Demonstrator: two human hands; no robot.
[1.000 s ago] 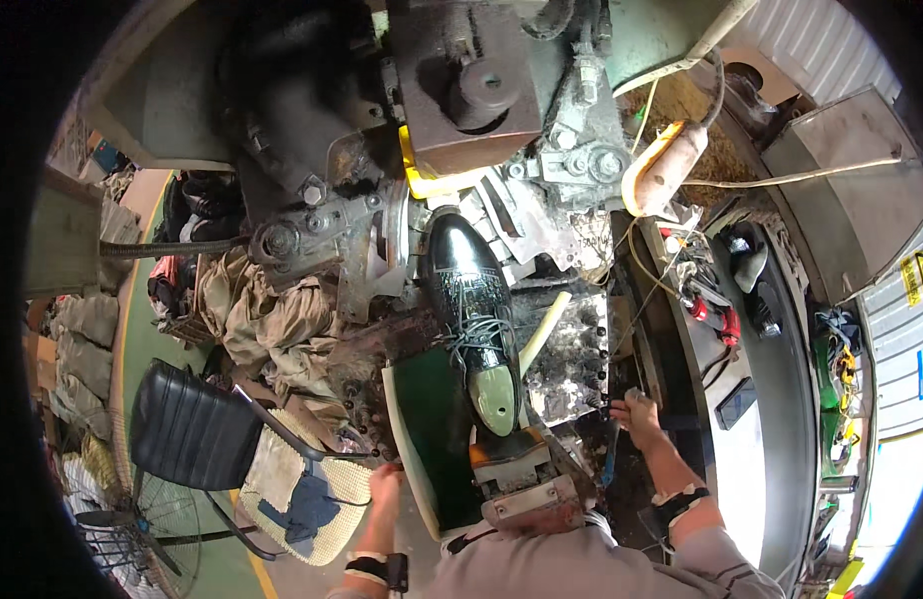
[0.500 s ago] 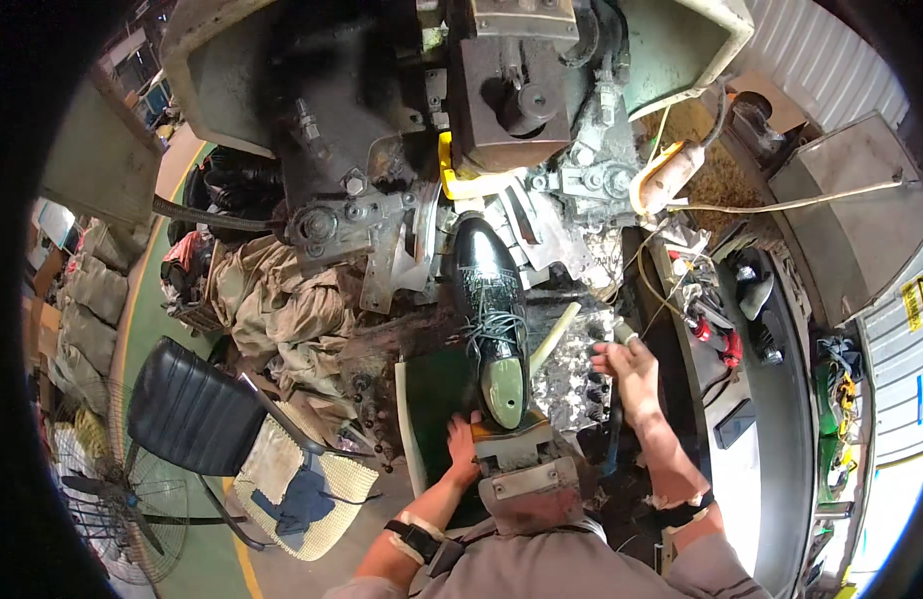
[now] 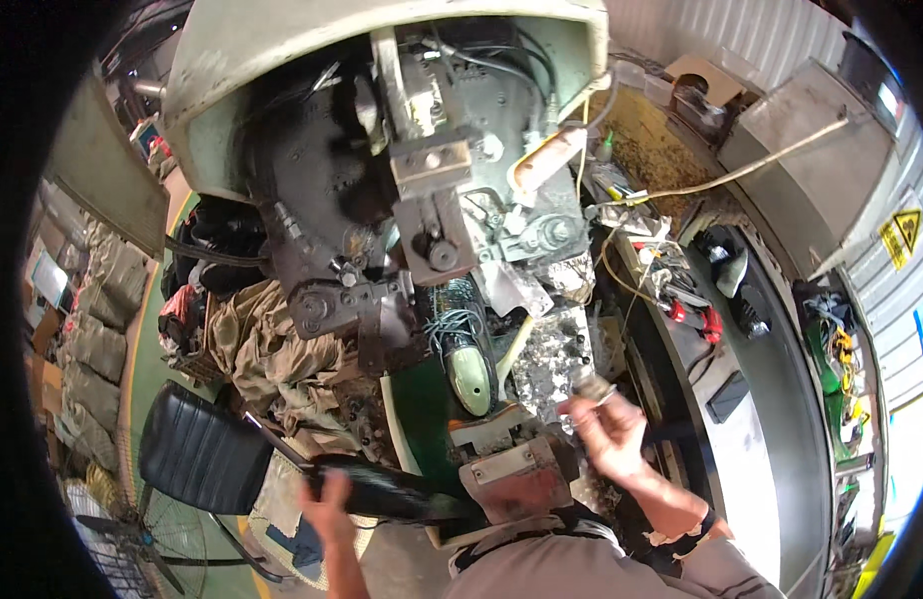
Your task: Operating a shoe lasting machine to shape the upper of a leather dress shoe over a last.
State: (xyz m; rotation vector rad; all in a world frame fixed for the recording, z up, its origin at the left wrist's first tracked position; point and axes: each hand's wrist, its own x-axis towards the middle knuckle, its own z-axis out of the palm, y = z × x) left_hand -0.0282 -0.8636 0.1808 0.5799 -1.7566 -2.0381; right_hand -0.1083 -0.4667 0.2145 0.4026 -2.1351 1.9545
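We see dark marks on a yellow warning sign with a black triangle (image 3: 903, 238), far right of and above our right fingers; its characters are too small for us to read. Our left hand (image 3: 328, 504) has its fingers bent around the left end of a glossy black shoe (image 3: 382, 491), blurred, which reaches rightward from them. Our right hand (image 3: 613, 431) has its fingers curled, a narrow gap between them; whether the pale brown bit at their tips is a finger wrapping or something held, we cannot tell. Left of and above those fingers, a laced black shoe on a pale green last (image 3: 469, 379) sits under the dark metal press head (image 3: 432, 240). Left of our left fingers is a black padded chair back (image 3: 207, 449).
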